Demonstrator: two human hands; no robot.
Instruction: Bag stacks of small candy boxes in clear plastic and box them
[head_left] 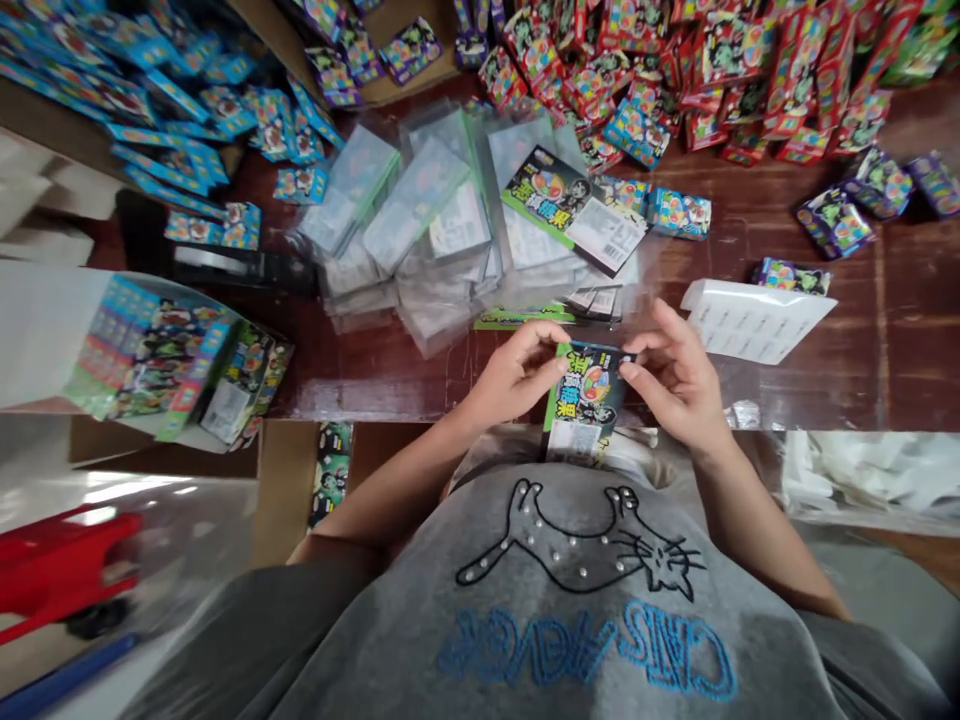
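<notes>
Between my hands, at the table's front edge, is a black and green printed candy box (pixel 589 390) with bright lettering. My left hand (pixel 521 375) pinches its top left corner between thumb and fingers. At the top right corner, my right hand (pixel 675 385) grips it the same way. The lower end of the box reaches down towards my shirt. Just beyond lie more black and green printed pieces (pixel 525 316), partly under clear plastic. A similar flat printed box (pixel 574 210) rests on a heap of clear plastic sleeves (pixel 420 205).
Blue small packets (pixel 187 110) pile at the left and red packets (pixel 720 60) at the back. A white card (pixel 761 320) lies right of my hand. An opened carton (pixel 150 360) with packed boxes stands left. Purple packets (pixel 836 220) lie on the brown table (pixel 870 350).
</notes>
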